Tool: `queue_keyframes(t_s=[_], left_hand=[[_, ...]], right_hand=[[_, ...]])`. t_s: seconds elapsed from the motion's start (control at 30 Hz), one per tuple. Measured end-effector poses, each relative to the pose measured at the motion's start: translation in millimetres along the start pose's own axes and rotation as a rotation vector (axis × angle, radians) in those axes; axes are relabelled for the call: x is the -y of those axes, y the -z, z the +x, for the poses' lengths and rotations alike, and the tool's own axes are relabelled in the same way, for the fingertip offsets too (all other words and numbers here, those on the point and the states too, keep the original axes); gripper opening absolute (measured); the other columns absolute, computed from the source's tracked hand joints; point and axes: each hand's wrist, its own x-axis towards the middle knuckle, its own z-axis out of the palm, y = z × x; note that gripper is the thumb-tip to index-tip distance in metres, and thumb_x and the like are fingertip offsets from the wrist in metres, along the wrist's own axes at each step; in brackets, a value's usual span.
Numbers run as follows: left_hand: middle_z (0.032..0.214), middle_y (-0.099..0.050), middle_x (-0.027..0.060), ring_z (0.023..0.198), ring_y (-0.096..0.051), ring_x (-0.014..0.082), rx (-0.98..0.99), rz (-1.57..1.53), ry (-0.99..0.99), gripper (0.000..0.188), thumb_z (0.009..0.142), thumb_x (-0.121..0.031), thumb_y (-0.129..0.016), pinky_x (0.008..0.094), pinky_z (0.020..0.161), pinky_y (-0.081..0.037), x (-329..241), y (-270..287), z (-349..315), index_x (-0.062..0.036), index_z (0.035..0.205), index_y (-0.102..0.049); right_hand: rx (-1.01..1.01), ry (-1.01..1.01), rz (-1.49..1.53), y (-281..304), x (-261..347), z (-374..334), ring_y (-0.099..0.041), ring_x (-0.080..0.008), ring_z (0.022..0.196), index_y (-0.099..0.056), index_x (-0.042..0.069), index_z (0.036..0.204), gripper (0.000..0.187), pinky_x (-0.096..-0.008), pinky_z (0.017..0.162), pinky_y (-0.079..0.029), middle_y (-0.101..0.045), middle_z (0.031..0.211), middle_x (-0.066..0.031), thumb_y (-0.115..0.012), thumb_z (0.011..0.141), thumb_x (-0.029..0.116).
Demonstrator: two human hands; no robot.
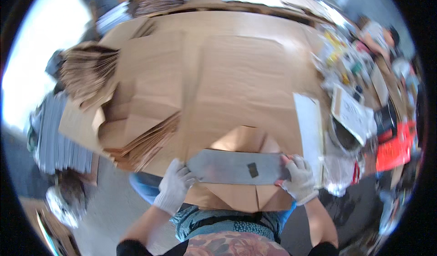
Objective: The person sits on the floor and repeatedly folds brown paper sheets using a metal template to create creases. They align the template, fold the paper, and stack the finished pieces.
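Bag end opened out, plate laid across; flaps not folded over yet. Right hand fingers closed on plate; left hand curled at other end, grip unclear.

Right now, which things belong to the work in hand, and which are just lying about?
In use:
grey plate, between left hand and right hand
folded brown paper beneath it
probably the fanned paper stack

Apparently lying about:
red package
clear plastic bag
grey stack
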Motion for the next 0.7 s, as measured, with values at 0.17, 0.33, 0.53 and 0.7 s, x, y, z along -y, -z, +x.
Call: queue_keyframes(t_s=[0.17, 0.33, 0.53, 0.7], left_hand=[[0.086, -0.072, 0.0127, 0.074, -0.069, 0.0241, -0.277, 0.713, -0.021, 0.036, 0.108, -0.043, -0.064, 0.0420, 0.071, -0.058, -58, -80, 16, -0.0076, 0.105, -0.072], [0.079, -0.070, 0.0175, 0.073, -0.066, 0.0244, -0.544, 1.088, -0.939, 0.032, 0.105, -0.032, -0.072, 0.0398, 0.073, -0.054, -178, -116, -3, -0.0022, 0.094, -0.073], [0.083, -0.073, 0.0090, 0.079, -0.061, 0.0137, -0.848, 0.878, -1.002, 0.037, 0.100, -0.033, -0.076, 0.0348, 0.079, -0.053, -329, 0, 39, 0.0037, 0.098, -0.078], [0.089, -0.077, 0.0215, 0.084, -0.071, 0.0275, -1.014, 1.229, -0.842, 0.042, 0.100, -0.036, -0.072, 0.0418, 0.083, -0.053, -343, 126, 63, 0.0053, 0.096, -0.078]], right_hand=[[0.058, -0.448, 0.608, -32, -66, 16, -0.069, -0.0242, 0.109, -0.063, -0.005, 0.139, 0.069, -0.0383, 0.097, -0.055, -0.073, 0.118, -0.0131, -0.092, 0.085, 0.027], [-0.272, -0.436, 0.808, 14, -122, 53, -0.061, -0.0102, 0.096, -0.069, -0.002, 0.131, 0.027, -0.0246, 0.083, -0.050, -0.068, 0.110, -0.0009, -0.058, 0.108, 0.006], [-0.502, -0.286, 0.638, 28, -98, 77, -0.063, -0.0134, 0.110, -0.065, 0.001, 0.143, 0.035, -0.0295, 0.099, -0.051, -0.071, 0.124, -0.0070, -0.064, 0.110, 0.013], [-0.242, -0.288, 0.349, 27, -44, 41, -0.066, -0.0222, 0.118, -0.060, 0.004, 0.148, 0.049, -0.0354, 0.102, -0.053, -0.069, 0.131, -0.0120, -0.072, 0.101, 0.008]])
